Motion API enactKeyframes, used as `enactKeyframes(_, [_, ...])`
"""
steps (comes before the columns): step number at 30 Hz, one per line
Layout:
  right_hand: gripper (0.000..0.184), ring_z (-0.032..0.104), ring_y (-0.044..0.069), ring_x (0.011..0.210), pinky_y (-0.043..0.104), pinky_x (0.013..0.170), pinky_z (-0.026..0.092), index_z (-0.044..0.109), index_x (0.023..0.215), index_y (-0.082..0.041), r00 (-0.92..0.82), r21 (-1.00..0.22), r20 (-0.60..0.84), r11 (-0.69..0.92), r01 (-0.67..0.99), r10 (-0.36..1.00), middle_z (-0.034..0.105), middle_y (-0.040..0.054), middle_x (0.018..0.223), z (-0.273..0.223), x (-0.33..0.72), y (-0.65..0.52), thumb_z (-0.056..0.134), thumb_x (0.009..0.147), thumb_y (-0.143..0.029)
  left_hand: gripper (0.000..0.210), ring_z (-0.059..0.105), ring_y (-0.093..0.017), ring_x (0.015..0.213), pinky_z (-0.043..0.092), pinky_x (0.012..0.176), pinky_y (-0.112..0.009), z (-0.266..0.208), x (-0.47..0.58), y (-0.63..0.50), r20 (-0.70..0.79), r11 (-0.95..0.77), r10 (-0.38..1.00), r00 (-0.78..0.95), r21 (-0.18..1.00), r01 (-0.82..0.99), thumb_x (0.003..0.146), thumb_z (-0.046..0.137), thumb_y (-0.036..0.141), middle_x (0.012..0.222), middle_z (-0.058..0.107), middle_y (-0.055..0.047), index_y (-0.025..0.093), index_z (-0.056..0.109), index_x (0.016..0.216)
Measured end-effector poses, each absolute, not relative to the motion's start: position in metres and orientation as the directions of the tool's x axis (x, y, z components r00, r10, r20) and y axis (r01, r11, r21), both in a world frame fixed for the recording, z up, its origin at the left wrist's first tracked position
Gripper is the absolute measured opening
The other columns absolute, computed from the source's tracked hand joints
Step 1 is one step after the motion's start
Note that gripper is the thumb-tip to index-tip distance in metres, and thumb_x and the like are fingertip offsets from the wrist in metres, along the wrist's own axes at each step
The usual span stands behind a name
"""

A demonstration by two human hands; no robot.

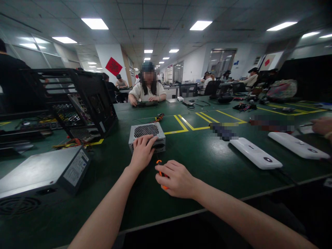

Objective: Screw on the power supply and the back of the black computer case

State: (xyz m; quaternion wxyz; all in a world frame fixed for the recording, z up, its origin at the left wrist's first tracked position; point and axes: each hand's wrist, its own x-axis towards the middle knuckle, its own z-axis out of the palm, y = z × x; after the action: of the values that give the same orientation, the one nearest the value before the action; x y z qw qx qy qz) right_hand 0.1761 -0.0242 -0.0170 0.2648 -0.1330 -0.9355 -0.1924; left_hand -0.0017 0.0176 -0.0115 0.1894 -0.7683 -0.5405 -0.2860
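A small grey computer power supply (159, 133) with a honeycomb vent on top sits on the green table in front of me. My left hand (142, 152) lies over its near edge, fingers bent onto the casing and bracing it; part of the front face is hidden behind the hand. Closed around the orange-and-black handle of a screwdriver (159, 162) is my right hand (176, 178). The screwdriver's thin shaft points toward the near face of the power supply, and I cannot tell whether its tip touches a screw. Behind the casing lies a cable bundle (158, 118).
A larger power supply (44, 169) and an open black computer case (85, 100) stand at left. White power banks (255, 152) lie at right, near another person's hand (323, 125). Across the green table (202, 180) sits a person (147, 86) handling a dark part.
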Motion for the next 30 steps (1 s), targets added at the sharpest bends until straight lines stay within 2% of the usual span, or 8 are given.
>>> enactKeyframes(5, [0.013, 0.051, 0.016, 0.078, 0.032, 0.073, 0.04, 0.054, 0.083, -0.017, -0.856, 0.299, 0.492, 0.892, 0.339, 0.16, 0.058, 0.0051, 0.096, -0.0166, 0.1742, -0.0247, 0.042, 0.081, -0.017, 0.045, 0.038, -0.023, 0.107, 0.027, 0.09, -0.04, -0.0113, -0.0015, 0.018, 0.65, -0.341, 0.72, 0.242, 0.028, 0.94, 0.074, 0.05, 0.016, 0.118, 0.047, -0.005, 0.027, 0.045, 0.117])
enactKeyframes(9, [0.017, 0.052, 0.015, 0.083, 0.029, 0.076, 0.041, 0.054, 0.09, -0.015, -0.796, 0.234, 0.58, 0.901, 0.367, 0.173, 0.058, 0.0061, 0.101, -0.0183, 0.1755, -0.0234, 0.039, 0.082, -0.012, 0.044, 0.037, -0.023, 0.108, 0.027, 0.09, -0.039, -0.0115, -0.0018, 0.0186, 0.65, -0.341, 0.722, 0.238, 0.035, 0.939, 0.073, 0.05, 0.016, 0.118, 0.047, -0.004, 0.027, 0.045, 0.116])
enactKeyframes(13, [0.024, 0.052, 0.018, 0.091, 0.029, 0.079, 0.042, 0.051, 0.099, -0.01, -0.774, 0.164, 0.605, 0.922, 0.351, 0.187, 0.054, 0.0114, 0.109, -0.0201, 0.1768, -0.0242, 0.045, 0.079, -0.021, 0.045, 0.038, -0.022, 0.107, 0.027, 0.09, -0.039, -0.0112, -0.0015, 0.0188, 0.649, -0.341, 0.724, 0.233, 0.044, 0.939, 0.073, 0.051, 0.015, 0.118, 0.047, -0.004, 0.028, 0.045, 0.116])
enactKeyframes(15, [0.027, 0.053, 0.019, 0.09, 0.029, 0.078, 0.043, 0.049, 0.104, -0.01, -0.779, 0.197, 0.602, 0.913, 0.358, 0.175, 0.052, 0.0135, 0.11, -0.0206, 0.1769, -0.0251, 0.045, 0.079, -0.02, 0.045, 0.038, -0.023, 0.107, 0.027, 0.09, -0.04, -0.0108, -0.0012, 0.0186, 0.648, -0.343, 0.725, 0.232, 0.048, 0.938, 0.072, 0.05, 0.015, 0.118, 0.047, -0.004, 0.028, 0.046, 0.115])
enactKeyframes(18, [0.026, 0.055, 0.016, 0.083, 0.029, 0.072, 0.043, 0.047, 0.107, -0.017, -0.778, 0.291, 0.61, 0.872, 0.395, 0.149, 0.054, 0.0134, 0.107, -0.0212, 0.1769, -0.0254, 0.042, 0.081, -0.015, 0.045, 0.038, -0.023, 0.107, 0.027, 0.089, -0.039, -0.0101, -0.001, 0.0178, 0.649, -0.343, 0.726, 0.226, 0.057, 0.938, 0.072, 0.05, 0.014, 0.117, 0.047, -0.005, 0.028, 0.046, 0.115])
enactKeyframes(23, [0.016, 0.055, 0.015, 0.074, 0.028, 0.066, 0.042, 0.051, 0.095, -0.02, -0.785, 0.346, 0.601, 0.837, 0.423, 0.149, 0.056, 0.0125, 0.102, -0.0218, 0.1764, -0.025, 0.041, 0.083, -0.014, 0.045, 0.038, -0.023, 0.107, 0.027, 0.089, -0.04, -0.0097, -0.0012, 0.017, 0.651, -0.342, 0.727, 0.22, 0.064, 0.938, 0.072, 0.05, 0.014, 0.117, 0.048, -0.004, 0.028, 0.046, 0.115])
enactKeyframes(27, [0.016, 0.055, 0.015, 0.074, 0.026, 0.067, 0.043, 0.051, 0.094, -0.018, -0.806, 0.271, 0.566, 0.884, 0.381, 0.174, 0.053, 0.0127, 0.105, -0.0199, 0.1759, -0.0272, 0.042, 0.082, -0.021, 0.046, 0.039, -0.022, 0.106, 0.028, 0.089, -0.039, -0.01, -0.0009, 0.0177, 0.652, -0.334, 0.728, 0.212, 0.068, 0.94, 0.072, 0.051, 0.014, 0.116, 0.048, -0.004, 0.028, 0.046, 0.115])
enactKeyframes(30, [0.031, 0.054, 0.019, 0.085, 0.03, 0.072, 0.044, 0.049, 0.101, -0.014, -0.816, 0.16, 0.542, 0.929, 0.332, 0.198, 0.049, 0.016, 0.11, -0.0173, 0.1765, -0.0294, 0.041, 0.081, -0.036, 0.046, 0.039, -0.023, 0.106, 0.028, 0.089, -0.039, -0.0105, -0.0005, 0.0184, 0.655, -0.334, 0.726, 0.209, 0.071, 0.94, 0.072, 0.051, 0.014, 0.116, 0.048, -0.004, 0.028, 0.046, 0.115])
